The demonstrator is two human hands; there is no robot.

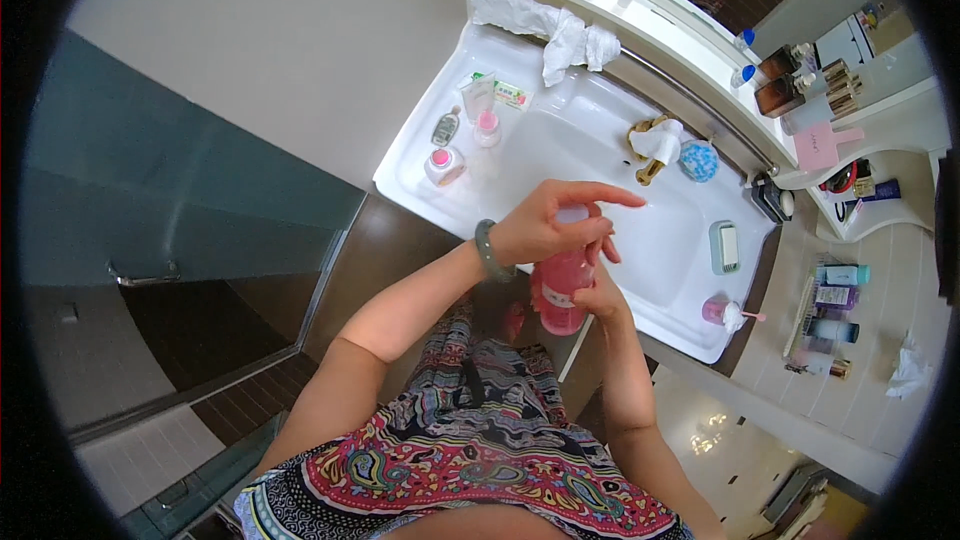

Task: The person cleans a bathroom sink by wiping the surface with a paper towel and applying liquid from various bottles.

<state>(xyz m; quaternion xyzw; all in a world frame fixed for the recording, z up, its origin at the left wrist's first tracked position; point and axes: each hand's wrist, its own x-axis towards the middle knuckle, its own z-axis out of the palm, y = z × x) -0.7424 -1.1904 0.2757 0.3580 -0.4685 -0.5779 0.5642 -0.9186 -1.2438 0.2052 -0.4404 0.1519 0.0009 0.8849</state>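
In front of my body, over the front edge of a white sink [675, 262], both hands are at a bottle of pink liquid [564, 300]. My left hand [551, 221], with a jade-like bangle at its wrist, is around the bottle's pale top, its index finger stretched out to the right. Lower down, my right hand [598, 289] grips the bottle's body from the right side, partly hidden behind it. A cloth lies over the brass faucet [646, 171]. Two pink-topped bottles [445, 165] [487, 129] and a white tube [478, 96] stand on the sink's left ledge.
A white towel [574, 41] hangs on the metal rail below the mirror shelf [675, 34]. On the sink's right side are a soap dish [725, 247] and a pink cup [716, 310]. A blue-and-white ball [699, 160] sits by the faucet. A wire basket [801, 315] holds several bottles. Glass panels [187, 165] stand at left.
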